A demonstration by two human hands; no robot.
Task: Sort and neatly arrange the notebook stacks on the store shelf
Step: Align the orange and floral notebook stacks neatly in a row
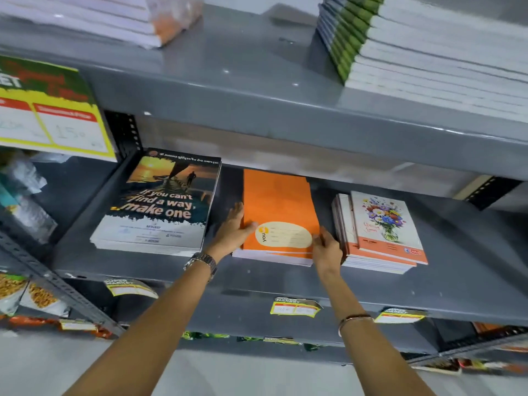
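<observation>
An orange notebook stack (278,201) lies in the middle of the grey shelf (285,278). My left hand (233,228) presses against the stack's left edge, thumb on the top cover. My right hand (327,250) grips its front right corner. Left of it sits a stack with a sunset cover reading "make one" (160,201). On the right lies a flower-vase cover stack (380,232), its top books slightly fanned.
The upper shelf (243,90) carries a white-edged stack with green spines (423,47) on the right and a wrapped stack (114,18) on the left. A yellow price sign (51,115) hangs at left. Price tags (294,307) line the shelf front. Snack packs (17,292) sit at lower left.
</observation>
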